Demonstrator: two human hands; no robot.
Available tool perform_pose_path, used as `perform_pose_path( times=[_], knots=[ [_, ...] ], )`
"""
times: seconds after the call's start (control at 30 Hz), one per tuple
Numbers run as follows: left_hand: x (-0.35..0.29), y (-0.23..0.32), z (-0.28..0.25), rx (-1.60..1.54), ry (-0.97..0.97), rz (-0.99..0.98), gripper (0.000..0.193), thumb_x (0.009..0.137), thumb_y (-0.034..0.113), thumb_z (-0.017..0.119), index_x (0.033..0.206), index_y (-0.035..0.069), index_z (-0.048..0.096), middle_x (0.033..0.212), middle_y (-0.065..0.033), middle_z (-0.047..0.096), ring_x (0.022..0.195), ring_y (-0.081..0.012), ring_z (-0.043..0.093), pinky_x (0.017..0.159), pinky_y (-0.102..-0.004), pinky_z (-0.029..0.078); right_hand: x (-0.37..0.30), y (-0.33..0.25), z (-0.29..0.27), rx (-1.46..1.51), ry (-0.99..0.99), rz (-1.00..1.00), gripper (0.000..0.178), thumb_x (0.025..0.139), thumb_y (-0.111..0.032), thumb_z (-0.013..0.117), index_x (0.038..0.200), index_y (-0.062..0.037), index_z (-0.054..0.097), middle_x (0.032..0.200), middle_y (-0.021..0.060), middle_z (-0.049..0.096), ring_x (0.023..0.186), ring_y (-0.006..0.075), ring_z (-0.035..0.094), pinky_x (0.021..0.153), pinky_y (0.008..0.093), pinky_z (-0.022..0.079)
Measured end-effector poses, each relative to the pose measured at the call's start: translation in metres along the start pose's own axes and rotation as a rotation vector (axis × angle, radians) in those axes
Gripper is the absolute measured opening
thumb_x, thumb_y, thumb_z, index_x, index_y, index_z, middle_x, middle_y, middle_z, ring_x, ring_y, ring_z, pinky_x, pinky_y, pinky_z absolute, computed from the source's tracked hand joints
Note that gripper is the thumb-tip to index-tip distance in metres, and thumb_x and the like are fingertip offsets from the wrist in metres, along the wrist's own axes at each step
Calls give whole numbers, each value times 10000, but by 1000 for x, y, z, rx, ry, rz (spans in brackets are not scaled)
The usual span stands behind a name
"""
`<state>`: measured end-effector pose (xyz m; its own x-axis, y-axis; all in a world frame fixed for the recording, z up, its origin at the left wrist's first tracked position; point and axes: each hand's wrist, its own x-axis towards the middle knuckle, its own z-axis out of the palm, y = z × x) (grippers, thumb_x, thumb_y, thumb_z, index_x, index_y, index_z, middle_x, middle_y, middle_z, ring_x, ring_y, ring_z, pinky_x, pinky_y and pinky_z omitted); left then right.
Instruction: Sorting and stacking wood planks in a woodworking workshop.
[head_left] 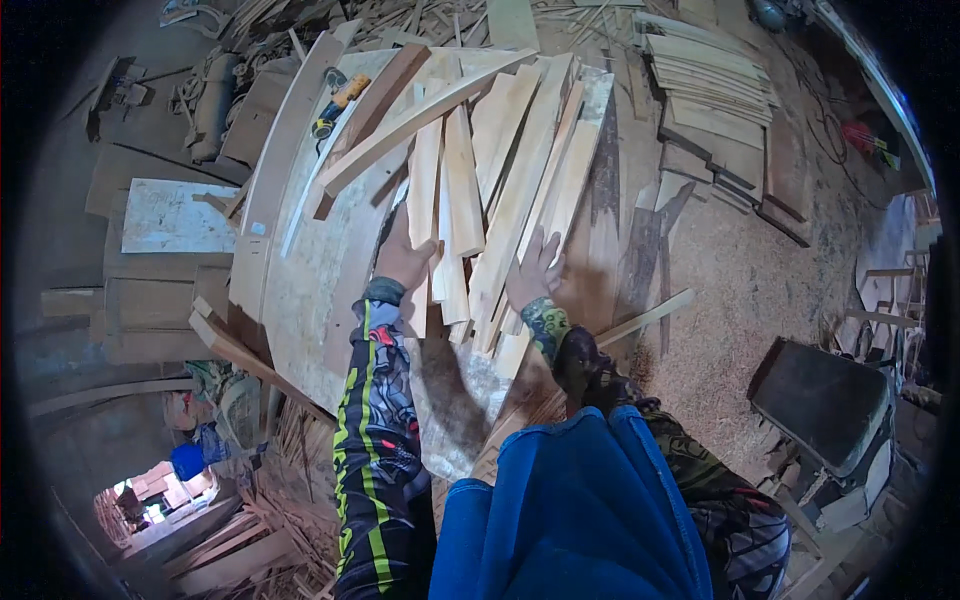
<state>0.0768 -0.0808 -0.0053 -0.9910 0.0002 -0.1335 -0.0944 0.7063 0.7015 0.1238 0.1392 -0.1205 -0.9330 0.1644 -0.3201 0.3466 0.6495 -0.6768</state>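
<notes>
A loose bundle of pale wooden boards (516,196) lies lengthwise on the worktable, its near ends uneven. My left hand (404,257) is closed around the bundle's left edge, with the thumb over the top of a board and the other fingers mostly hidden. On the opposite side, my right hand (533,274) rests against the boards with its fingers apart. A longer curved wooden piece (425,118) crosses the far part of the bundle at a slant. Beneath it lies a thick reddish-brown beam (385,88).
Left of the beam, a yellow-and-black power drill (342,103) lies on the pale worktable (305,195). Stacked thin boards (705,75) sit at the far right on the dusty floor (740,300). A dark-topped seat (822,405) stands at the right. Scrap wood (235,550) is piled lower left.
</notes>
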Motion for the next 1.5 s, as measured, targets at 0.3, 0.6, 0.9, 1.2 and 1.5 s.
perform_pose_path(
  times=[0.3,0.6,0.9,1.2,1.5],
  knots=[
    [-9,97,44,435,-93,-343,1107,749,693,637,1522,33,198,1461,-382,250,1341,-607,235,1122,-541,273,17,-40,-55,343,3,189,868,893,-612,501,1558,-220,104,1614,186,14,1418,544,104,1094,713,63],
    [-40,18,66,376,20,-48,793,846,288,637,1486,-1,268,1487,-346,261,1350,-590,216,1139,-559,247,33,-31,-57,263,-73,170,1023,800,-683,594,1562,-283,42,1614,191,-23,1431,539,58,1086,718,88],
    [-120,-12,44,338,-61,-46,723,821,110,591,1442,-97,285,1450,-327,353,1367,-496,297,1171,-468,241,12,-43,-51,131,-50,80,977,851,-566,583,1566,-200,26,1613,196,-30,1395,606,-53,1103,702,3],
    [-122,-38,44,223,127,-147,609,835,67,643,1393,-44,428,1420,-290,391,1319,-433,388,1099,-426,357,13,-106,-84,36,-257,-14,953,851,-576,570,1568,-218,54,1562,300,-156,1334,645,-215,1050,745,-82],
    [-43,-25,-16,147,20,-75,507,830,98,708,1300,-17,555,1242,-166,621,1193,-267,569,1030,-352,423,43,-45,-64,-86,126,-270,802,899,-544,506,1520,-98,264,1568,268,118,1434,455,106,1115,636,51]
  ],
)
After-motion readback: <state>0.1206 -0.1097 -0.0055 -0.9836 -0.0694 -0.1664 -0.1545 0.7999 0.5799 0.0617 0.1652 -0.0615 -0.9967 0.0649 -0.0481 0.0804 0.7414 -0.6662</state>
